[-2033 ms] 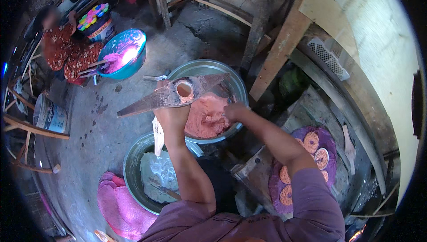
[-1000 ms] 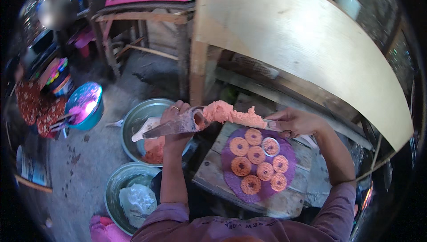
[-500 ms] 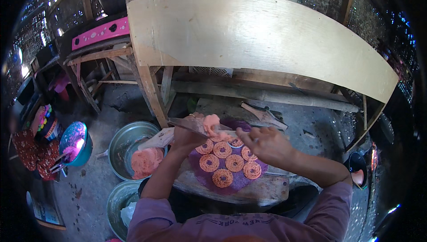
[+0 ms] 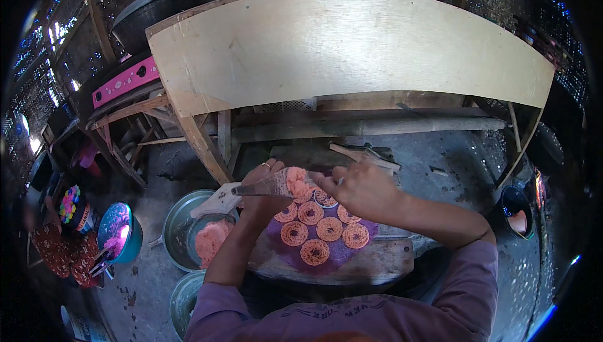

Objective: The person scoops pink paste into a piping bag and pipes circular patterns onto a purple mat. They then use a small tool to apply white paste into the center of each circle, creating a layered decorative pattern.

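Observation:
My left hand [image 4: 265, 188] is wrapped round a pale wooden tool [image 4: 217, 201], whose broad end sticks out to the left over a bowl. A flat metal blade [image 4: 260, 187] crosses in front of this hand; which hand holds it I cannot tell. Soft pink dough [image 4: 298, 183] sits at the blade's right end, between my hands. My right hand [image 4: 364, 188] is closed with bent fingers beside the dough; its grip is hidden. Below lie several lacy orange rings [image 4: 330, 229] of dough on a purple sheet [image 4: 370, 232], which rests on a low wooden board [image 4: 389, 260].
At left stand a metal bowl [image 4: 169, 232] holding more pink dough [image 4: 210, 241], a second bowl [image 4: 179, 298] and a teal basin [image 4: 133, 241]. A long pale tabletop [image 4: 352, 47] spans the far side, beside a pink stove [image 4: 125, 82]. A dark bucket [image 4: 510, 207] stands right.
The dough and blade have shifted slightly, the blade now lying flatter across my left hand. My right hand has moved a little up and left, close against the dough. The whole view has shifted.

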Motion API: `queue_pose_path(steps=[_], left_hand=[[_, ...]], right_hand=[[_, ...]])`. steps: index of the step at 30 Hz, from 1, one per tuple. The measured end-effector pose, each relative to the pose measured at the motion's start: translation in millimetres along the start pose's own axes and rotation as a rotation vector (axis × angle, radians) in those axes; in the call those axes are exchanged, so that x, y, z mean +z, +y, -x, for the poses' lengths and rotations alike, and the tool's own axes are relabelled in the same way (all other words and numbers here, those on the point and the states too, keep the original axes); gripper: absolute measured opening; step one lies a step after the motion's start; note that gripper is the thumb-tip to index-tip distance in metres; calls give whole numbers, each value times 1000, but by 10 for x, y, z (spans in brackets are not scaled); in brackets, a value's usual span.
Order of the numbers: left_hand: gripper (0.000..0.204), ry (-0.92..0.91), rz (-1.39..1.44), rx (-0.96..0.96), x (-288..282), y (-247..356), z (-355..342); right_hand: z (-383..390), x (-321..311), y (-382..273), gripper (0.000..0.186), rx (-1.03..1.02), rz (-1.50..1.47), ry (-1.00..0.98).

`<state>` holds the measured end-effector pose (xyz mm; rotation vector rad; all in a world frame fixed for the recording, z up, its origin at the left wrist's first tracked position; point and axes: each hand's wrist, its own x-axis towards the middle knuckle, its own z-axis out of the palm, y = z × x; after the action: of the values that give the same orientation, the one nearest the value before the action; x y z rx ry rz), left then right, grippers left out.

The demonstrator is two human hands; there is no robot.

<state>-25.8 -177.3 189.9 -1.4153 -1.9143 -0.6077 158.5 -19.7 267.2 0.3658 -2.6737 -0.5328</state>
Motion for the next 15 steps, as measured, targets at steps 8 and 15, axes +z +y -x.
queue_pose_path(steps=[8, 15], left_hand=[[18, -26, 26, -467, -265, -351, 131], [26, 66, -246, -395, -35, -302, -29]], right_hand=[[233, -41, 46, 38, 346, -243, 202], [-411, 858, -848, 56, 495, -972, 514]])
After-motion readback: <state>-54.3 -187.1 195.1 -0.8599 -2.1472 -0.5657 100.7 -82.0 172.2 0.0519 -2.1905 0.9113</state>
